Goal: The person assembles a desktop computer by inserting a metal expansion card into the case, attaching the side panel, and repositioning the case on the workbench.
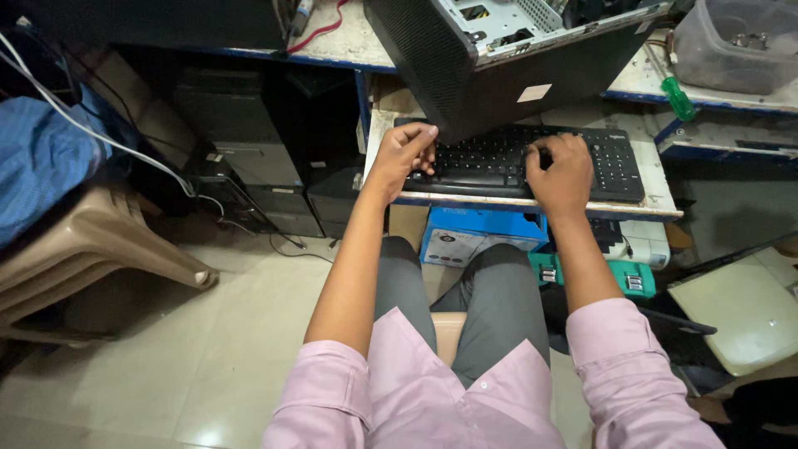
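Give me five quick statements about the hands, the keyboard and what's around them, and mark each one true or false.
1. Both hands rest on the black keyboard. True: the left hand is at its left end, the right hand right of its middle.
2. The keyboard lies on the floor. False: it lies on a low shelf.
3. An opened computer case stands behind the keyboard. True.
4. The screwdriver has a red handle. False: it is green.
5. The right hand holds a mouse. False: it is on the keys.

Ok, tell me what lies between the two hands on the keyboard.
In the head view, only bare black keys of the keyboard lie between the left hand and the right hand.
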